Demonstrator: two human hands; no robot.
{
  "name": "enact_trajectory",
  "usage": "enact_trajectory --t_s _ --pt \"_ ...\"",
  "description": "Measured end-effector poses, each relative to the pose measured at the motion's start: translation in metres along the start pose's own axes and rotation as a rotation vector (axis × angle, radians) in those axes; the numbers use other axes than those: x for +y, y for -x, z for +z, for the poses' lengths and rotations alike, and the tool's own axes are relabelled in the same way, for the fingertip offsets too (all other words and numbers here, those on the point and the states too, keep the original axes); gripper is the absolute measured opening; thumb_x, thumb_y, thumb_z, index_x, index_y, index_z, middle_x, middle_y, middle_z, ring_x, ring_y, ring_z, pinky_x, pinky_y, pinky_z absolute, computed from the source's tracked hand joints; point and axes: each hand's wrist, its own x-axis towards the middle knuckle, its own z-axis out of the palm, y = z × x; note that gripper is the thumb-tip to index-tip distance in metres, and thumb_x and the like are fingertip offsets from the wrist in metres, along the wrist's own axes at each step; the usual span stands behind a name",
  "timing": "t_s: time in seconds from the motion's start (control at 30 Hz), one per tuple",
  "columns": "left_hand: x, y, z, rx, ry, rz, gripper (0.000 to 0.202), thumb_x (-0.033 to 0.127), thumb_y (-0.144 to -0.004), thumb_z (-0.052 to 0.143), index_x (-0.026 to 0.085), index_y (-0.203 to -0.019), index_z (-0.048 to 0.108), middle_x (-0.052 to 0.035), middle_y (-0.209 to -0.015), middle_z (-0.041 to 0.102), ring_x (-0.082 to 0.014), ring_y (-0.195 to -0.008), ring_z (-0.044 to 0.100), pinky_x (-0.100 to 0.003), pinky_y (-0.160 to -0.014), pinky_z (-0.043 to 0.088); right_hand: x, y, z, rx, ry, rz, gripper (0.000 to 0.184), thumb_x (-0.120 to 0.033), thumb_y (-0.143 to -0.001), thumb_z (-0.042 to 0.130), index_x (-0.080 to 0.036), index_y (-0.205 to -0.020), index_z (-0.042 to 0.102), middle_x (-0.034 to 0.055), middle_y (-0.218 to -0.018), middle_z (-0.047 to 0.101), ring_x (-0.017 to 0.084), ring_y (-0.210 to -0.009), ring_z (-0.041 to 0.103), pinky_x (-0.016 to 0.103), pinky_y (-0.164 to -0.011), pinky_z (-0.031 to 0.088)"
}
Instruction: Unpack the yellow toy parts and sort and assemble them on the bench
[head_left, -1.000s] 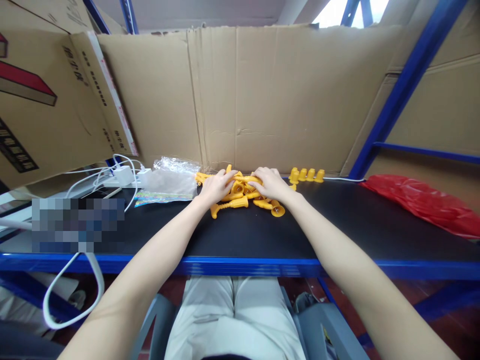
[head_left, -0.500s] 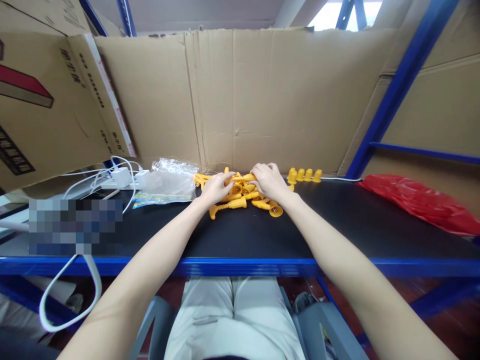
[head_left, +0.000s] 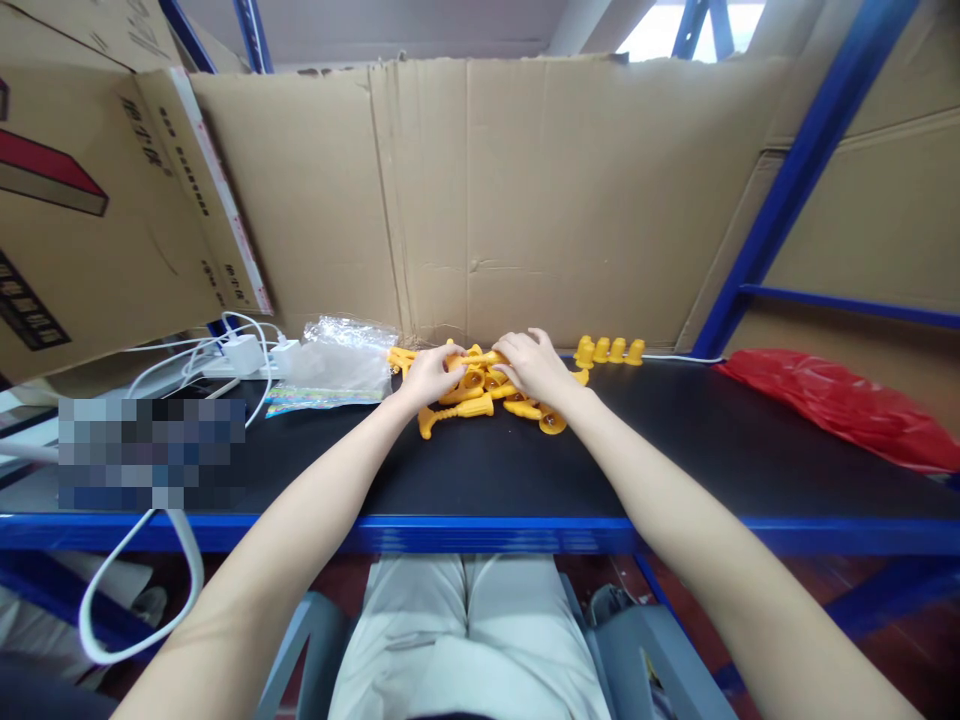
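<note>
A heap of yellow plastic toy trumpets (head_left: 469,398) lies on the black shelf top (head_left: 487,470), close to the cardboard back wall. Both my hands rest on that heap. My left hand (head_left: 426,375) has its fingers curled round one long yellow trumpet piece (head_left: 480,358). My right hand (head_left: 531,364) grips the other end of the same piece, fingers bent over it. A row of small yellow caps (head_left: 609,350) stands upright just right of my right hand.
A crumpled clear plastic bag (head_left: 341,360) lies left of the heap, with white chargers and cables (head_left: 244,352) beyond it. A red plastic bag (head_left: 840,405) lies at the right. Cardboard sheets (head_left: 540,190) wall the back; blue rack posts (head_left: 795,180) stand right.
My right hand has lowered slightly onto the heap and my left hand has slid a little toward it along the yellow piece. The camera view has barely shifted.
</note>
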Motion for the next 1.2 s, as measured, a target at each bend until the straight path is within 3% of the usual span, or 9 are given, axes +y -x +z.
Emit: enact_trajectory --t_s 0.1,0.2,0.37,0.47,0.6,0.83,0.93,1.07,1.2 --pt "0.005 0.004 -0.002 0.024 -0.154 0.137 0.029 0.024 -0.081 0.052 0.020 -0.107 0.064 -0.0067 -0.096 0.067 -0.0181 -0.087 0.061 -0.029 -0.078 0.045 0.002 0.002 0.009 -0.048 -0.052 0.009 0.027 -0.024 -0.093 0.041 -0.015 -0.114 0.056 0.0109 -0.104 0.064 0.023 -0.098 0.055 0.045 -0.098 0.025" --pt "0.010 0.006 -0.002 0.029 -0.235 0.131 0.029 0.025 -0.082 0.052 0.020 -0.108 0.063 -0.0073 -0.096 0.065 -0.0186 -0.085 0.061 -0.030 -0.076 0.045 0.001 0.001 0.011 -0.098 -0.036 0.051 0.025 -0.022 -0.092 0.041 -0.014 -0.109 0.058 0.0110 -0.100 0.065 0.023 -0.094 0.056 0.045 -0.095 0.027" --pt "0.015 0.003 0.000 0.071 -0.083 0.087 0.026 0.022 -0.080 0.052 0.019 -0.102 0.065 -0.0054 -0.093 0.067 -0.0164 -0.081 0.060 -0.029 -0.079 0.045 -0.004 -0.004 -0.002 -0.042 0.058 0.081 0.021 -0.019 -0.091 0.040 -0.014 -0.100 0.059 0.0111 -0.094 0.064 0.025 -0.092 0.054 0.047 -0.094 0.025" --pt "0.014 0.000 0.003 0.077 0.066 -0.023 0.026 0.025 -0.077 0.054 0.018 -0.099 0.066 -0.0031 -0.083 0.067 -0.0134 -0.069 0.056 -0.026 -0.071 0.044 -0.006 -0.005 -0.008 0.009 0.110 0.079 0.022 -0.015 -0.090 0.038 -0.016 -0.098 0.059 0.0109 -0.096 0.064 0.025 -0.093 0.052 0.049 -0.095 0.022" --pt "0.011 -0.003 0.008 -0.052 0.376 -0.206 0.026 0.031 -0.076 0.058 0.015 -0.094 0.066 -0.0008 -0.072 0.063 -0.0086 -0.056 0.049 -0.021 -0.053 0.038 -0.006 -0.004 -0.011 0.045 0.156 0.070 0.026 -0.011 -0.089 0.035 -0.019 -0.098 0.058 0.0107 -0.103 0.062 0.024 -0.097 0.050 0.050 -0.097 0.020" --pt "0.017 -0.004 0.004 -0.175 0.644 -0.476 0.021 0.029 -0.076 0.059 0.018 -0.093 0.065 0.0067 -0.050 0.041 -0.0027 -0.036 0.024 -0.020 -0.039 0.018 0.000 -0.005 -0.008 0.085 0.115 0.061 0.030 -0.005 -0.085 0.033 -0.018 -0.100 0.056 0.0105 -0.102 0.062 0.023 -0.098 0.051 0.046 -0.101 0.020" --pt "0.018 -0.003 0.003 -0.156 0.638 -0.473 0.020 0.027 -0.075 0.060 0.018 -0.092 0.065 0.0073 -0.049 0.039 -0.0025 -0.036 0.024 -0.020 -0.040 0.018 0.004 -0.003 -0.003 0.054 0.085 0.052 0.028 -0.006 -0.085 0.035 -0.015 -0.102 0.055 0.0103 -0.094 0.063 0.023 -0.093 0.053 0.045 -0.100 0.023" --pt "0.016 -0.002 0.004 -0.075 0.569 -0.416 0.023 0.024 -0.073 0.059 0.017 -0.093 0.064 0.0072 -0.052 0.042 -0.0028 -0.039 0.027 -0.020 -0.042 0.022 0.006 0.001 0.004 0.014 0.018 0.024 0.027 -0.013 -0.088 0.037 -0.015 -0.110 0.053 0.0118 -0.101 0.063 0.024 -0.097 0.053 0.047 -0.099 0.025" --pt "0.014 -0.002 0.005 -0.039 0.517 -0.361 0.025 0.027 -0.071 0.059 0.016 -0.093 0.065 0.0061 -0.054 0.046 -0.0039 -0.043 0.032 -0.020 -0.045 0.027 0.004 0.000 0.002 -0.017 0.039 0.034 0.030 -0.008 -0.086 0.035 -0.015 -0.107 0.055 0.0109 -0.100 0.063 0.024 -0.097 0.053 0.048 -0.101 0.023"
